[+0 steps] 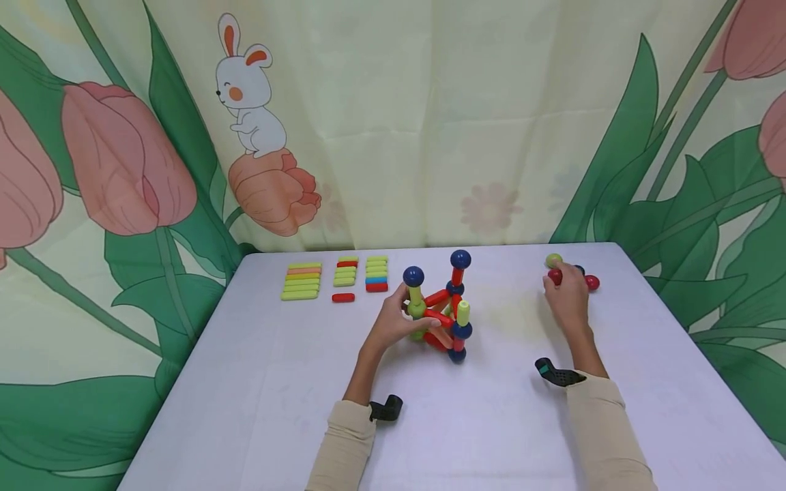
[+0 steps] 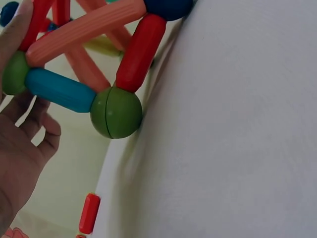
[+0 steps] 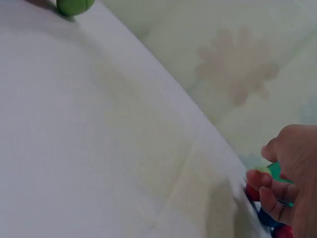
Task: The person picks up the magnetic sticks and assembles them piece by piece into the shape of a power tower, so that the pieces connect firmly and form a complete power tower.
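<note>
A stick-and-ball building-toy structure (image 1: 439,318) of red, orange, blue and yellow-green rods with dark blue and green balls stands at the table's middle. My left hand (image 1: 393,317) grips its left side, the thumb along a red rod and other fingers behind. In the left wrist view a blue rod (image 2: 62,90) joins two green balls near those fingers. At the far right, my right hand (image 1: 568,293) holds a red ball (image 1: 555,276) between thumb and fingers. Around it lie a green ball (image 1: 554,260), another red ball (image 1: 592,282) and a partly hidden dark blue ball (image 1: 579,269).
Loose rods, mostly yellow-green, lie in three groups (image 1: 301,281) at the back left of the white table (image 1: 258,382). A single red rod (image 1: 343,297) lies in front of them. A printed curtain (image 1: 393,123) hangs behind the back edge.
</note>
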Demonstrator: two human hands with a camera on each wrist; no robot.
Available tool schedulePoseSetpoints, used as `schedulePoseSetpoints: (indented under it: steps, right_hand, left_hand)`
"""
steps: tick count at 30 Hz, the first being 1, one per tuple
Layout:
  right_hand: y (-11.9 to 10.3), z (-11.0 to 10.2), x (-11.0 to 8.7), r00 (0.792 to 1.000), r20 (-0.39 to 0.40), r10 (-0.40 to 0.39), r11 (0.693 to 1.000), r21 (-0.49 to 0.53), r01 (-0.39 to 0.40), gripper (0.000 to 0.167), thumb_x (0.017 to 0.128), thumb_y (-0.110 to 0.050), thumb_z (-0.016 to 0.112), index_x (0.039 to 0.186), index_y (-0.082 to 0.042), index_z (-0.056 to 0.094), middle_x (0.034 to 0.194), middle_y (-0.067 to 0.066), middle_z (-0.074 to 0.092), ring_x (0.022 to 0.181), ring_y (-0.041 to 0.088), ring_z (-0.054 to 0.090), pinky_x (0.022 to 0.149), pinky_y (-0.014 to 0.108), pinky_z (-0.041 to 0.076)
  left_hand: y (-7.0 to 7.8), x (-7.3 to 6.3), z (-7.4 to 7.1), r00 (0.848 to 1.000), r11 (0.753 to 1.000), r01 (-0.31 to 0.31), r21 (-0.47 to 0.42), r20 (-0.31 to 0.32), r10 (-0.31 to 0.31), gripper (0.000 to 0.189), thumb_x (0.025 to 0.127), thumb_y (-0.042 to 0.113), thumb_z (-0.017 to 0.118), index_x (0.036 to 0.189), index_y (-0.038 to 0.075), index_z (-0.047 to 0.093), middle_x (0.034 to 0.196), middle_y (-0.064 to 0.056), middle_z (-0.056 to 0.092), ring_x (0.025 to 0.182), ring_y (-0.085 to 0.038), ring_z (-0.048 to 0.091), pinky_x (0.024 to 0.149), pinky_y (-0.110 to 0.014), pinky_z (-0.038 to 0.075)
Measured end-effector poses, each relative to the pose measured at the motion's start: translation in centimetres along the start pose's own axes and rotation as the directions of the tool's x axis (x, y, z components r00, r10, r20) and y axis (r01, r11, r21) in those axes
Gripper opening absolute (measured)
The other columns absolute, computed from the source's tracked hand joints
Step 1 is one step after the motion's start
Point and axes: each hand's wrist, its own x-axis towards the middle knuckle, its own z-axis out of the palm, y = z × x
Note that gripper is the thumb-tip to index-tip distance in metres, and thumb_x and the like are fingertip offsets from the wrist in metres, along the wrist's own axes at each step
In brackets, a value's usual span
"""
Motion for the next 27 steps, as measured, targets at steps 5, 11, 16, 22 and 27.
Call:
schedulePoseSetpoints:
  steps: [5, 11, 16, 22, 27]
  right_hand:
    - [0.9, 0.7, 0.5, 0.993, 0.108, 0.043, 0.992, -0.120, -0.030, 0.053, 0.098, -0.012, 0.052, 0.146, 0.006, 0.036, 0.146, 0.033, 0.033, 0.138, 0.048, 0.032, 0.110, 0.060, 0.032]
    - [1.0, 1.8, 0.3, 0.992, 0.116, -0.038, 0.987, -0.149, 0.055, 0.043, 0.097, -0.009, 0.054, 0.137, 0.005, 0.048, 0.130, 0.035, 0.045, 0.122, 0.051, 0.045, 0.101, 0.063, 0.042]
    - [0.7, 2.4, -0.3, 0.988, 0.133, -0.080, 0.987, -0.126, 0.097, 0.044, 0.096, -0.012, 0.059, 0.133, 0.008, 0.049, 0.125, 0.035, 0.050, 0.115, 0.048, 0.049, 0.099, 0.061, 0.044]
    - [-0.1, 2.6, -1.1, 0.987, 0.135, -0.087, 0.986, -0.130, 0.105, 0.044, 0.095, -0.015, 0.063, 0.131, 0.007, 0.051, 0.119, 0.033, 0.054, 0.111, 0.045, 0.050, 0.097, 0.060, 0.045]
    - [-0.2, 2.6, -1.6, 0.987, 0.126, -0.102, 0.993, -0.039, 0.107, 0.042, 0.095, -0.018, 0.065, 0.130, 0.003, 0.055, 0.110, 0.028, 0.056, 0.096, 0.036, 0.053, 0.079, 0.043, 0.051]
  left_hand:
    - [0.0, 0.0, 0.6, 0.998, 0.999, -0.044, 0.023, -0.035, 0.045, 0.064, 0.074, 0.054, 0.079, 0.119, 0.019, 0.050, 0.101, -0.001, 0.058, 0.099, -0.016, 0.054, 0.077, -0.030, 0.050]
    - [0.3, 0.1, 0.9, 0.986, 0.988, -0.136, 0.066, -0.084, 0.141, 0.057, 0.077, 0.043, 0.081, 0.117, 0.015, 0.050, 0.094, -0.002, 0.058, 0.090, -0.015, 0.055, 0.071, -0.030, 0.051]
    - [0.8, 0.2, 1.4, 0.983, 0.986, -0.144, 0.089, -0.105, 0.153, 0.054, 0.079, 0.036, 0.081, 0.116, 0.013, 0.050, 0.099, -0.004, 0.062, 0.096, -0.016, 0.060, 0.079, -0.028, 0.056]
    - [1.1, 0.3, 1.0, 0.982, 0.981, -0.158, 0.114, -0.085, 0.168, 0.058, 0.081, 0.039, 0.078, 0.124, 0.014, 0.049, 0.102, -0.004, 0.057, 0.092, -0.014, 0.058, 0.075, -0.024, 0.055]
    - [0.5, 0.2, 0.1, 0.988, 0.988, -0.153, 0.016, 0.014, 0.153, 0.045, 0.085, 0.033, 0.074, 0.120, 0.019, 0.051, 0.099, -0.002, 0.054, 0.073, -0.013, 0.055, 0.061, -0.023, 0.049]
